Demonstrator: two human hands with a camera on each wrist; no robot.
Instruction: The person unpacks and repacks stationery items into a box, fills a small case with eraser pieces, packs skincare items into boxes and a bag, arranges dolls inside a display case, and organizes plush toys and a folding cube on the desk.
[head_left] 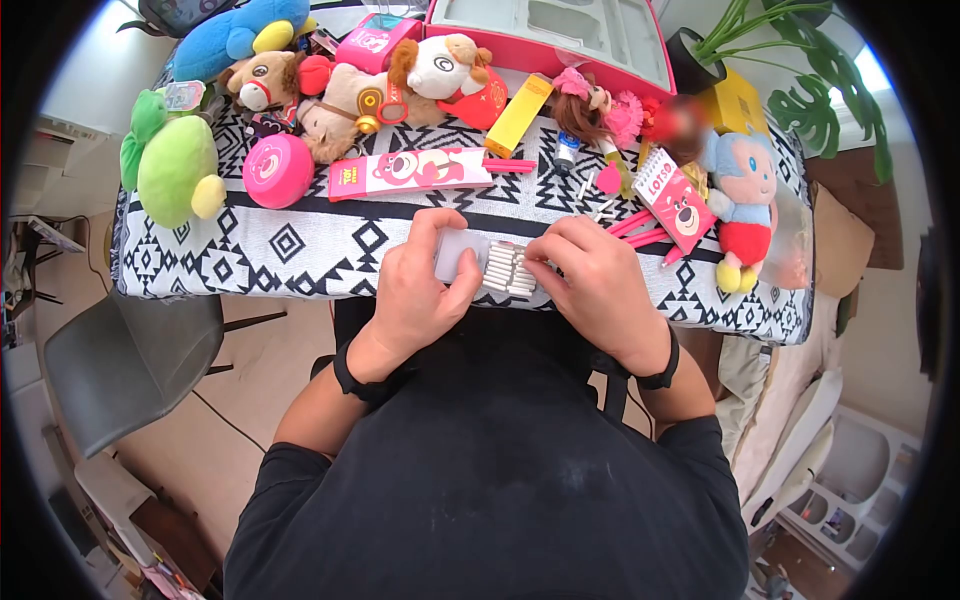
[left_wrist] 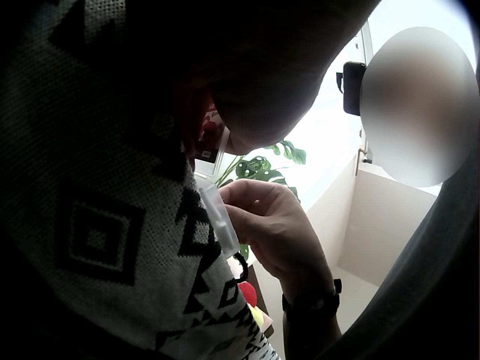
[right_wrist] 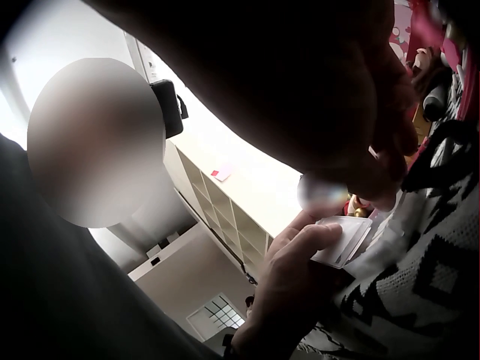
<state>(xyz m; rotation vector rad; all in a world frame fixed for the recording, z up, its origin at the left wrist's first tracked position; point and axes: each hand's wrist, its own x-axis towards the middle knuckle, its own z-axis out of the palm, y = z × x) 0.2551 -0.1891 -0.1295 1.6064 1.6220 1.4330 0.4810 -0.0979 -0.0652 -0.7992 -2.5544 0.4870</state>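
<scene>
A small clear plastic case (head_left: 462, 253) lies opened out between my hands, close above the table's front edge. Short white sticks (head_left: 509, 269) fill its right half in a row. My left hand (head_left: 415, 285) grips the case from the left, thumb over the clear part; the right wrist view shows this thumb (right_wrist: 324, 236) on its flat face. From the other side, my right hand (head_left: 600, 285) brings thumb and forefinger together in a pinch at the case's right edge. Whether a single stick sits between those fingertips, I cannot tell. Several loose white pieces (head_left: 600, 208) lie beyond the right hand.
A patterned cloth (head_left: 290, 270) covers the table. Beyond the hands lie a pink bear-print packet (head_left: 410, 172), a round pink case (head_left: 278, 171), a yellow box (head_left: 519, 115) and a LOTSO notepad (head_left: 680, 205). Plush toys (head_left: 175, 165) line the back and both sides. A grey chair (head_left: 140, 355) stands left.
</scene>
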